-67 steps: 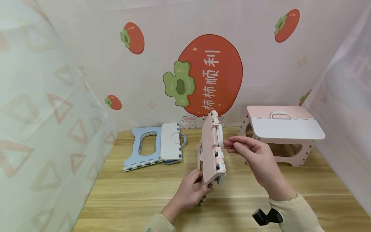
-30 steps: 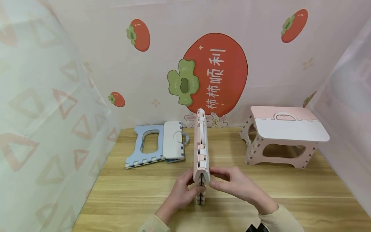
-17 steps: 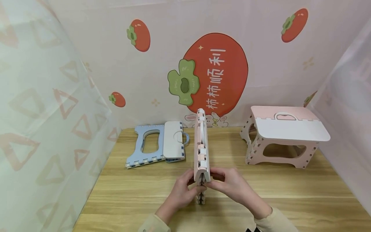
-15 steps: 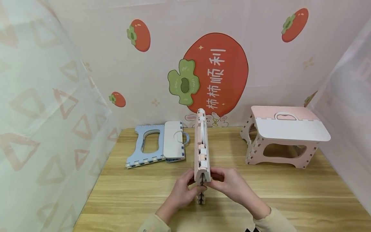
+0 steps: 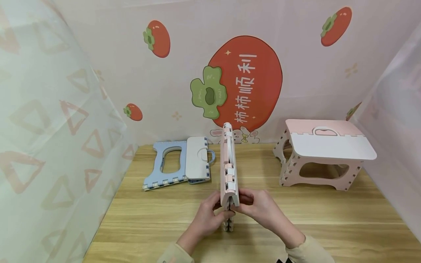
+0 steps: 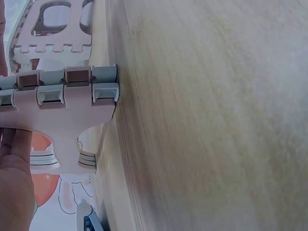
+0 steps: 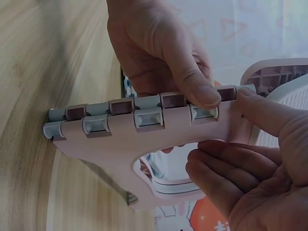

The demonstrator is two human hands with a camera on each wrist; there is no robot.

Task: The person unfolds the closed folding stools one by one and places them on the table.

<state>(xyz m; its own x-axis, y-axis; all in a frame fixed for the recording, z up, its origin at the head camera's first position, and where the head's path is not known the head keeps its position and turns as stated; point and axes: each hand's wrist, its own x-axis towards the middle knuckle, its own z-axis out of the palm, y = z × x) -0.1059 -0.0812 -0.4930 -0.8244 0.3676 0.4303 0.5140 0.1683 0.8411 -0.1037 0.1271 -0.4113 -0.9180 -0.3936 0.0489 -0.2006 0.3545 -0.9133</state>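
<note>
A folded pink-and-white folding stool (image 5: 229, 179) stands on edge in the middle of the wooden table, its top bent into two near-parallel halves. From the left, my left hand (image 5: 208, 216) grips the folded legs low on the near side; its thumb lies over the hinged edge in the right wrist view. On the other side my right hand (image 5: 261, 209) holds the same stool, thumb at the hinges and fingers along the leg panel (image 7: 108, 144). The left hand's fingers are partly hidden behind the panel in the head view.
A blue-and-white folding stool (image 5: 196, 160) lies folded flat at the back left. Another pink-and-white stool (image 5: 332, 146) stands unfolded at the back right. A printed cloth (image 5: 177, 91) hangs behind the table (image 5: 138, 223), with sheets at both sides.
The right hand, earlier apart beside the stool's handle, has come down to hold the lower near end. The stool's top has folded closer together and turned edge-on. Little differs over the last second.
</note>
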